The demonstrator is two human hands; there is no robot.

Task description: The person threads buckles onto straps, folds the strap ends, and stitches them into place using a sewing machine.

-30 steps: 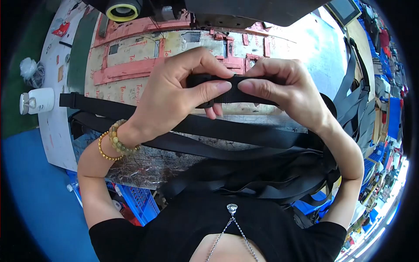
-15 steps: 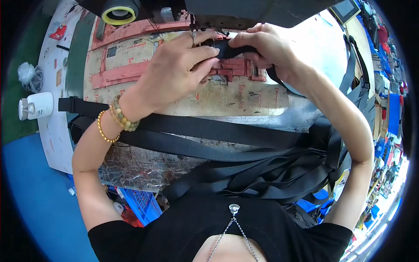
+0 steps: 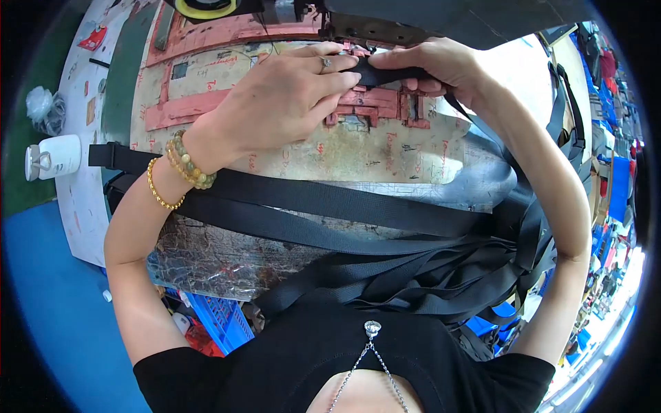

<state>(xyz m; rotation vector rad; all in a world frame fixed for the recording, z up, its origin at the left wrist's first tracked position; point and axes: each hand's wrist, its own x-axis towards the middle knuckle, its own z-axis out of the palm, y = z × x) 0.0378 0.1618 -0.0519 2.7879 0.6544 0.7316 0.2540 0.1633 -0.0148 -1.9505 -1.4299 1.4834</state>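
A length of black webbing strap (image 3: 389, 74) lies between my hands, just below the head of a sewing machine (image 3: 427, 24). My left hand (image 3: 292, 96), with a ring and bead bracelets, has its fingertips closed at the strap's left end; fingers cover part of that end. On the other side, my right hand (image 3: 441, 65) pinches the strap between thumb and fingers. From there the strap runs down behind my right wrist. The needle area is partly hidden by the machine and my fingers.
Long black straps (image 3: 344, 206) cross the worktable below my forearms and pile up at the right (image 3: 441, 275). Pink guide pieces (image 3: 193, 110) are fixed on the machine bed. A white bottle (image 3: 58, 157) stands at the left; a blue basket (image 3: 220, 320) sits below the table.
The view has shifted slightly, with the machine head now higher in the picture. My left hand and the strap end appear a little further right; both hands stay on the strap.
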